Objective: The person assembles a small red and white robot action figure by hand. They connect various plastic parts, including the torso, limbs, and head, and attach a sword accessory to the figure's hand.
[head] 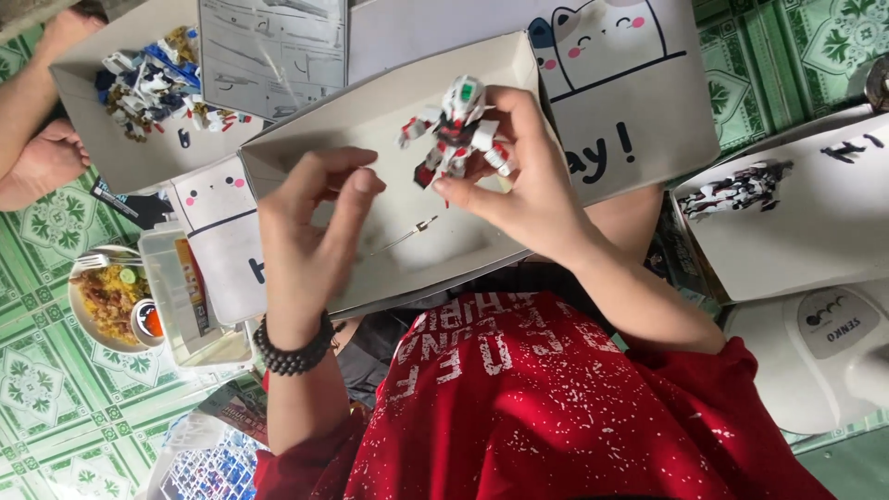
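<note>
here, pinched in the right hand [523,190] grip above the white box lid [370,116], likely for catching dropped bits, a white-and-red robot figure [454,130], with left hand [310,241] fingertips pressed together alongside, perhaps around some tiny part.

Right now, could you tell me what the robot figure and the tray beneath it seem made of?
The robot figure looks like moulded plastic, white and red, faintly glossy, with hard-edged panels. The tray looks like matt white cardboard, creased at folded walls.
</note>
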